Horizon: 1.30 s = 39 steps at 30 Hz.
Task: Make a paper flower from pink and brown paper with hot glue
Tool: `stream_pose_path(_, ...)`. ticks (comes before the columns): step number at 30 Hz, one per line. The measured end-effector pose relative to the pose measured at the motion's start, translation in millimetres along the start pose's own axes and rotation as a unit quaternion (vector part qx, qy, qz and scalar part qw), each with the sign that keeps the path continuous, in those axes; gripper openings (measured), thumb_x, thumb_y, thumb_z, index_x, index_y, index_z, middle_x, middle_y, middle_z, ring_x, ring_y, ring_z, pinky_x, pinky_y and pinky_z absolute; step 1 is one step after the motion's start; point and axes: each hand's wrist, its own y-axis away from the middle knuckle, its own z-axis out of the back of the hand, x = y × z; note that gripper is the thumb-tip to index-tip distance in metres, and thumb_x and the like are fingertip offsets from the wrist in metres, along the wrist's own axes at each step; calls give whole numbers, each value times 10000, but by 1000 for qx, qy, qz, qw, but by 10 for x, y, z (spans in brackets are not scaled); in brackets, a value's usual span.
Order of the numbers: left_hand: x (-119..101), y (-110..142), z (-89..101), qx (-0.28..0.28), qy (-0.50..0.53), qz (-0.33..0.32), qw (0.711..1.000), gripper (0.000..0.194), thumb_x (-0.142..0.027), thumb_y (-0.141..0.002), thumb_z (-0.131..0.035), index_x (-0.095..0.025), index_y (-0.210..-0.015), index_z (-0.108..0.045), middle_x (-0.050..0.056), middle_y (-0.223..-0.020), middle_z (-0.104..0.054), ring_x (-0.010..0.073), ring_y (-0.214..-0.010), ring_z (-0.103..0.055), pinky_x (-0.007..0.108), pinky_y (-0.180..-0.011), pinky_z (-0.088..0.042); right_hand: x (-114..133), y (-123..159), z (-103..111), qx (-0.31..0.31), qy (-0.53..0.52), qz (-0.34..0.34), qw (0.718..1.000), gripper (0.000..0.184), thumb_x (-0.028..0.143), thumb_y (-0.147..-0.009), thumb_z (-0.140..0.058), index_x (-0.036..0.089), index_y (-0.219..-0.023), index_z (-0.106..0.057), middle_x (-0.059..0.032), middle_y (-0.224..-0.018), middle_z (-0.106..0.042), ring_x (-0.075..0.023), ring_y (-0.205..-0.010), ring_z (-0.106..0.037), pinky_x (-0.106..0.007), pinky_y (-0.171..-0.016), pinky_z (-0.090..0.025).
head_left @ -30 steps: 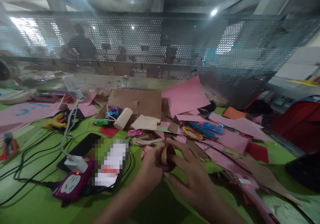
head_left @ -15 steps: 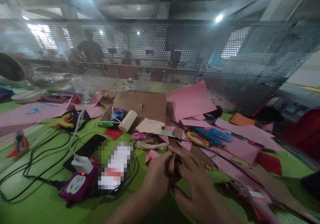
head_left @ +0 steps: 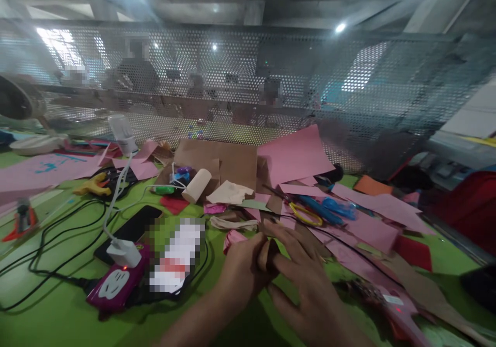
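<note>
My left hand (head_left: 243, 265) is closed around a small curled piece of brown paper (head_left: 266, 255), which shows between my two hands. My right hand (head_left: 306, 280) lies against it from the other side, fingers stretched and thumb apart, one fingertip touching the brown piece. Much of that piece is hidden by fingers. Just behind my left hand is a pink pleated paper piece (head_left: 233, 240). Beyond it lies a flattened beige loop (head_left: 233, 224). Yellow-handled scissors (head_left: 306, 215) rest past my right fingers.
Left on the green table (head_left: 50, 321) are a purple power strip (head_left: 114, 287), a white charger (head_left: 124, 253), a dark phone (head_left: 129, 233), cables and an orange cutter (head_left: 21, 220). A glue gun (head_left: 395, 303) lies right. Pink paper (head_left: 296, 156) and cardboard (head_left: 217, 163) stand before a perforated screen (head_left: 232, 78).
The view has shifted slightly, so the table things sit a little further left. My hands keep nearly the same hold around the brown paper.
</note>
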Motion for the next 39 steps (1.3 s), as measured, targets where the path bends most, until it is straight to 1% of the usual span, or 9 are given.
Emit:
stream_pose_path(9,-239,-27,55,1,59,-8,998,188,-85,-626,-685,-169,-747,-569,-54,-654,-502,100,-614,-418,187,-541,-328,-74,20,133,-52,-54,26,997,336,117,-771,-572,262,-1063,-652,-63,-1442,-486,-305,-1319,-430,-469,-1032,-395)
stream_pose_path(13,-313,-136,322,-143,124,-1,982,186,-252,-719,-736,-176,-701,-567,-54,-631,-529,93,-596,-483,182,-562,-390,-263,-118,221,-139,-140,-55,979,257,226,-911,-517,297,-1129,-635,-56,-1344,-564,-262,-1215,-549,-418,-983,-447)
stream_pose_path(15,-272,-195,454,-219,140,-4,966,218,-319,-713,-763,-170,-723,-604,-35,-663,-587,110,-650,-550,195,-622,-440,-373,-272,146,-98,-134,-76,983,217,248,-903,-543,280,-1087,-652,-59,-1169,-669,-260,-1120,-604,-405,-928,-475)
stream_pose_path(18,-177,-268,557,-249,193,-22,949,259,-350,-679,-797,-160,-732,-629,-27,-691,-613,108,-675,-570,195,-653,-461,-504,-521,-133,-19,-101,-65,993,244,205,-881,-546,251,-1088,-667,-64,-1118,-700,-253,-1061,-624,-393,-895,-484)
stream_pose_path(22,-135,-314,567,-262,231,-21,937,317,-362,-633,-827,-153,-653,-590,-44,-618,-567,87,-590,-539,183,-579,-450,-579,-741,-558,20,-30,-60,998,343,104,-740,-640,209,-1063,-689,-96,-1162,-680,-276,-1074,-596,-406,-922,-447)
stream_pose_path(25,-157,-320,577,-261,211,-24,942,271,-302,-624,-822,-147,-640,-601,-35,-615,-586,102,-614,-574,194,-612,-475,-581,-802,-646,12,-13,-79,997,195,63,-713,-611,192,-823,-707,-98,-977,-708,-288,-976,-609,-418,-870,-438)
stream_pose_path(28,-130,-325,601,-224,174,-21,959,182,-237,-635,-794,-143,-750,-690,-1,-698,-665,132,-687,-620,216,-668,-498,-551,-775,-476,1,-23,-84,996,137,111,-767,-584,196,-782,-690,-71,-866,-706,-257,-863,-622,-362,-767,-453)
stream_pose_path(33,33,-330,563,-128,137,-1,982,446,-185,-629,-773,-170,-1072,-723,50,-899,-740,194,-845,-666,261,-756,-511,-445,-602,-75,-15,-111,-105,988,203,281,-892,-516,212,-850,-702,-33,-820,-714,-218,-779,-641,-289,-656,-456)
stream_pose_path(39,60,-281,400,-124,157,45,979,246,-207,-573,-796,-136,-799,-730,33,-721,-716,187,-700,-634,269,-648,-500,-370,-441,37,-49,-355,-215,909,257,435,-844,-610,192,-851,-693,-40,-797,-697,-230,-777,-641,-320,-698,-497)
